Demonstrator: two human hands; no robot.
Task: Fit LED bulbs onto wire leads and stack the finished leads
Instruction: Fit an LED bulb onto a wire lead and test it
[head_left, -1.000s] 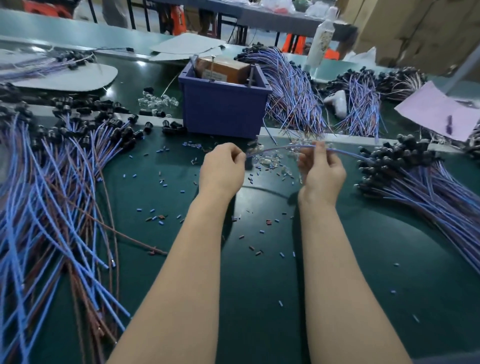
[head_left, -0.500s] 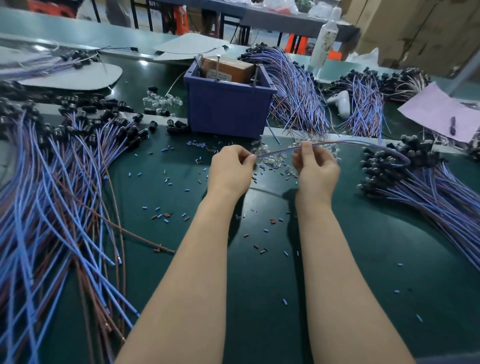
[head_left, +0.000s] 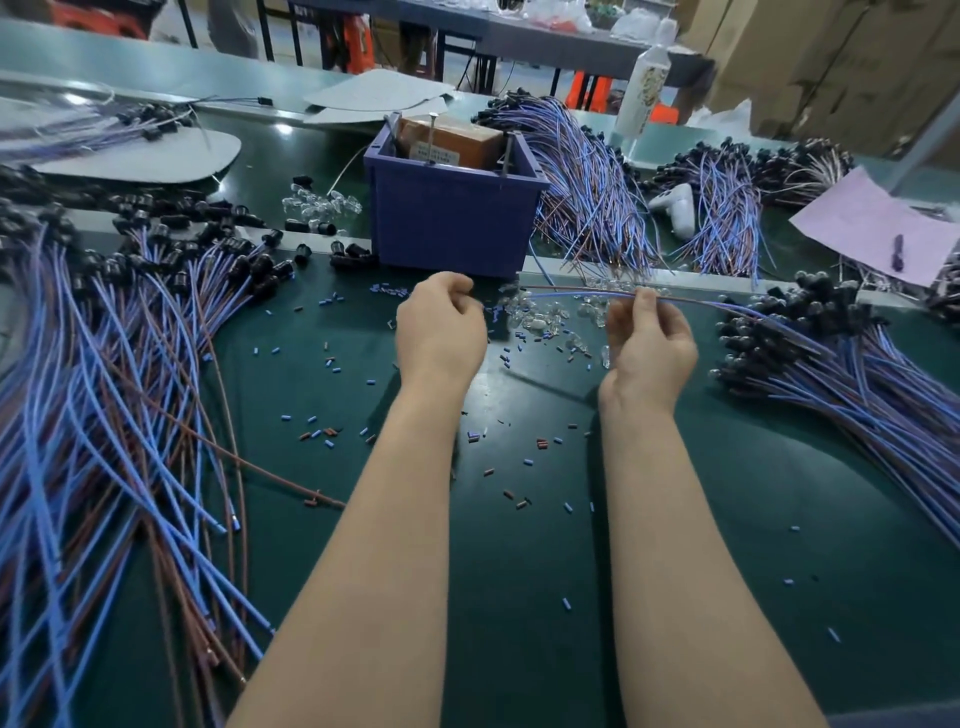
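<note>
Blue-and-brown wire lead (head_left: 587, 291) sits pinched between the right hand's (head_left: 649, 348) thumb and fingertips. The left hand's (head_left: 441, 332) fingers curl together just left of the lead's free end; whether they hold anything cannot be told.

Dark green on the table mat (head_left: 519, 597), speckled with tiny blue and reddish-brown sleeve bits (head_left: 322, 434). Blue and brown along the wire leads (head_left: 93, 395) and the held lead (head_left: 576, 294), black on their caps (head_left: 244, 267), clear on the bulbs (head_left: 535, 318). Violet-blue on the bin (head_left: 447, 228), tan on the box (head_left: 452, 140), pale lilac on the paper (head_left: 872, 223).
</note>
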